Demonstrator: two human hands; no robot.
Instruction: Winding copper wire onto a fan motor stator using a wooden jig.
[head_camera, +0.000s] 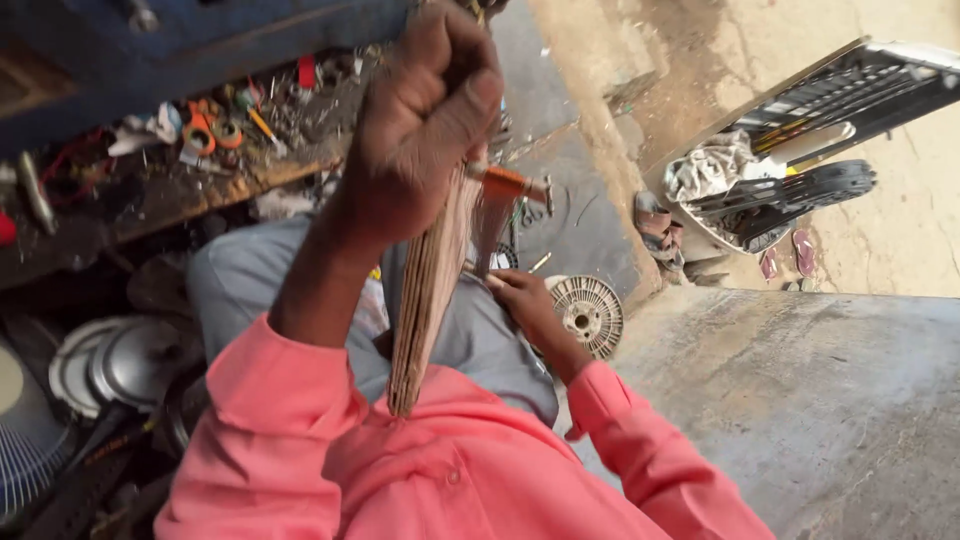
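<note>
1. My left hand (425, 120) is raised at about twelve o'clock in the view, fingers curled tight in a fist around the top of a flat bundle of thin brown strands (430, 290).
2. The bundle hangs from that fist down toward six o'clock, ending just above my pink shirt (450, 470).
3. My right hand (525, 300) sits lower, near the centre, at about four o'clock from the left fist. It touches the bundle's side, but I cannot tell how its fingers are set; they are hidden behind the strands.
4. An orange-wrapped piece with a metal end (510, 185) sticks out toward three o'clock just below my left fist.
5. A round pale slotted disc (588, 315) lies on the ground just beside my right hand, at three o'clock from it.
6. At ten o'clock, a cluttered wooden bench (180, 190) carries orange tape rolls (200, 135) and small tools.
7. At two o'clock, well apart, stands a pale open casing (790, 150) holding cloth.
</note>
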